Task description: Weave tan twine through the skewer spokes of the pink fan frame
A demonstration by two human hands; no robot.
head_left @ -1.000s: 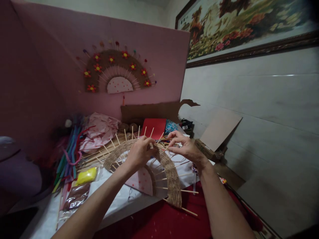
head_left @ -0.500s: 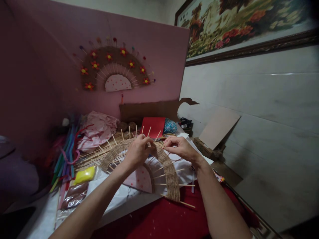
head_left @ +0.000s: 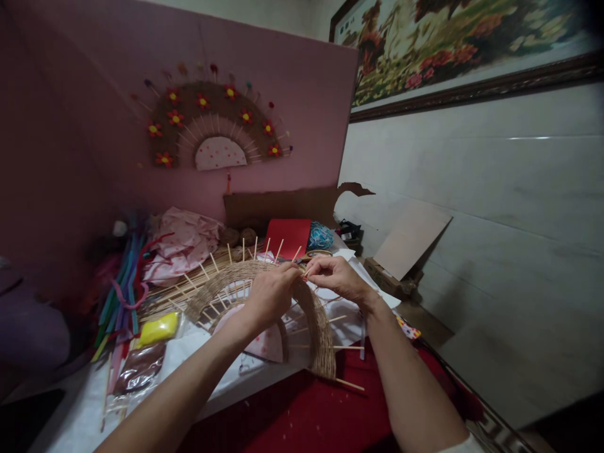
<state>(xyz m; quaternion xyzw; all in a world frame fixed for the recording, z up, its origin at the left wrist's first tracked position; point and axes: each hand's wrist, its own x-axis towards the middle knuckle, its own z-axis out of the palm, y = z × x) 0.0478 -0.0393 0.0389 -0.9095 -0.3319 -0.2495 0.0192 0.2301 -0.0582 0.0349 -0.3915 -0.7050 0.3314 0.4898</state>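
Note:
A half-round woven fan of brown twine on thin wooden sticks stands tilted over the table. Its pale pink dotted half-disc is partly behind my left forearm. My left hand is closed on the top of the woven band, thumb hidden behind it. Just to the right, my right hand pinches the tip of a thin wooden stick at the band's outer edge, its fingertips almost touching the left ones. A loose loop of twine hangs below the right hand.
A finished fan with red flowers hangs on the pink board. Behind the work lie pink cloth, a red sheet and blue yarn. At left are pipe cleaners and a yellow packet. Red cloth covers the front.
My right hand has moved left and closed in on the left hand, its raised fingers now curled. The left hand has shifted along the band's top. The view has drifted slightly.

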